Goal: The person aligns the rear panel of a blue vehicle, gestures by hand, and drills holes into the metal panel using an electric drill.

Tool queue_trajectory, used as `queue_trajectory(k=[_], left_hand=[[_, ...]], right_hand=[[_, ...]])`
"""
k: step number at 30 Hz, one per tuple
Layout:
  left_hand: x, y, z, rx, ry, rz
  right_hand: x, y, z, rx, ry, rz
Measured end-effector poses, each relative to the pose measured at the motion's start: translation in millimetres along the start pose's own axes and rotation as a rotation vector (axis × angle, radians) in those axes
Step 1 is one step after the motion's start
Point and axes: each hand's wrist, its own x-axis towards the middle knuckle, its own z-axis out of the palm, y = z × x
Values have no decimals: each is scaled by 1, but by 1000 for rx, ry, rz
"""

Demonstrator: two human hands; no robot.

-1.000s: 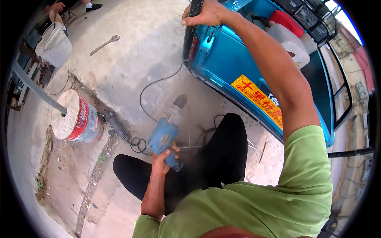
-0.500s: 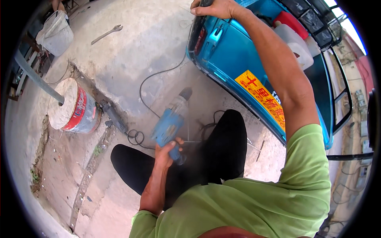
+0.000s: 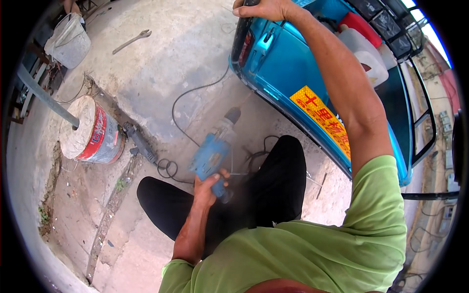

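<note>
My left hand (image 3: 209, 188) is wrapped round the handle of a blue corded power drill (image 3: 212, 151), held above my spread knees. Its dark chuck (image 3: 233, 115) points up and to the right, toward the side of a blue cargo vehicle (image 3: 278, 68). Whether a bit sits in the chuck is unclear. At the far corner of the vehicle, my right hand (image 3: 266, 9) is closed on a black post (image 3: 246, 19), arm stretched out. A yellow sticker (image 3: 320, 115) with red characters runs along the vehicle's side.
On the left stands a bucket filled with concrete (image 3: 95, 129), a pole rising from it. Beside it lies an angle grinder (image 3: 139, 143) with a coiled cord. A wrench (image 3: 132, 41) rests on the far floor near a white bucket (image 3: 69, 41). Jugs (image 3: 364, 56) sit in the vehicle.
The drill in my left hand has shifted slightly to the right. My right hand keeps its hold on the black post.
</note>
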Motion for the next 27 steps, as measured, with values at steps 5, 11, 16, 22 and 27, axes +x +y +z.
queue_trajectory(k=[5,11,16,22,27], left_hand=[[0,-2,-3,-4,-6,9],[1,-2,-4,17,1,7],[2,0,-2,5,5,-2],[2,-1,-3,18,12,1],[2,1,-4,20,13,2]], right_hand=[[1,1,1,-13,-18,28],[-1,2,2,40,8,24],[0,5,1,35,12,30],[2,4,2,51,-21,57],[1,4,3,67,5,38]])
